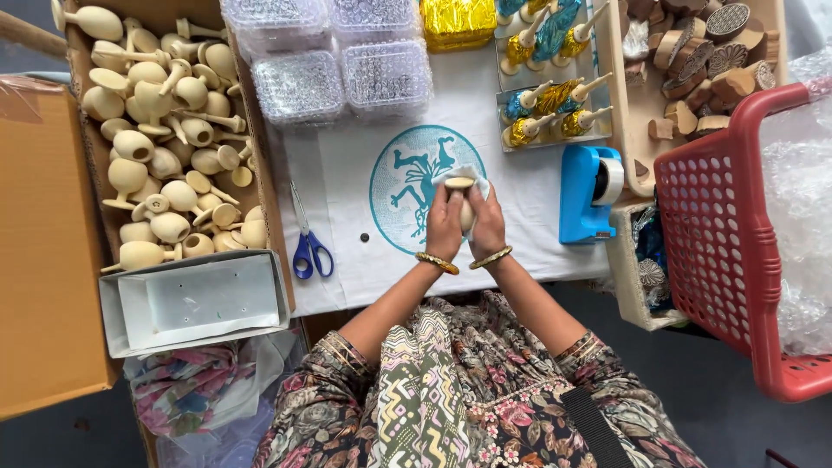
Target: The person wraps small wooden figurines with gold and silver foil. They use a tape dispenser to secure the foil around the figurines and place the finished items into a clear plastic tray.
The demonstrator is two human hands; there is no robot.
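Left hand (444, 223), right hand (488, 221), wooden goblet (462, 198) clasped between them

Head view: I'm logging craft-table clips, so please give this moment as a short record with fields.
left hand: grips the wooden goblet-shaped piece from the left
right hand: grips the same piece, white cloth bunched against it
scissors: blue-handled, lying shut on the white table cover, left of the hands
tape dispenser: blue, right of the hands
cardboard box: far left, full of plain wooden pieces
red basket: far right
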